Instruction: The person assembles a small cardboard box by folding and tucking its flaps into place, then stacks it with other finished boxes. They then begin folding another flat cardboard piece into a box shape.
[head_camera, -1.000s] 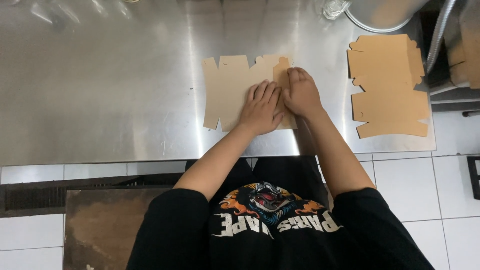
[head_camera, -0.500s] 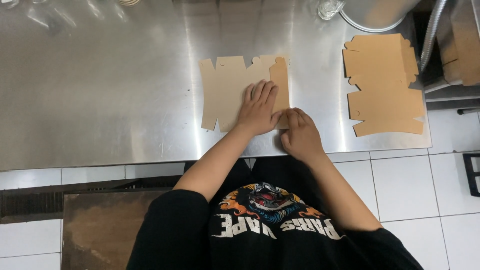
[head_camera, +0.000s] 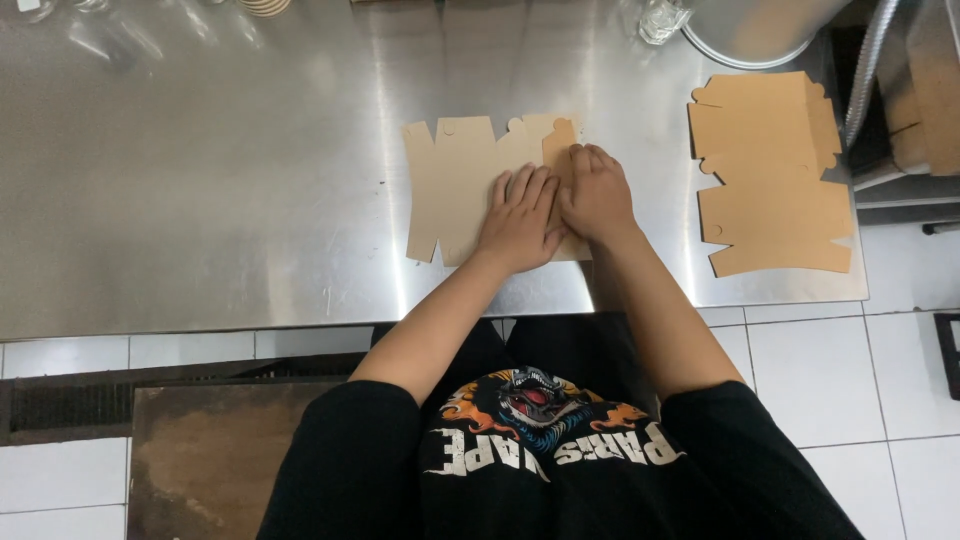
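The flat, pale brown cardboard box cut-out (head_camera: 455, 185) lies on the shiny steel table (head_camera: 200, 180), right in front of you. Its right part sits under your two hands, and its left part shows bare beside them.

Your left hand (head_camera: 520, 220) lies flat on the cardboard, palm down, with the fingers (head_camera: 522, 188) straight and a little apart. Your right hand (head_camera: 598, 195) lies just beside it, touching it, palm down too. Its fingers are close together and press on a darker brown folded flap (head_camera: 557, 150) at the card's right edge. Neither hand grips anything. Both arms reach straight out from your black shirt (head_camera: 540, 460).

Well apart on the right lies a stack of darker brown flat cardboard cut-outs (head_camera: 770, 175). Above it, at the table's far edge, stand a round metal pot (head_camera: 760, 30) and a small clear glass (head_camera: 662, 18).
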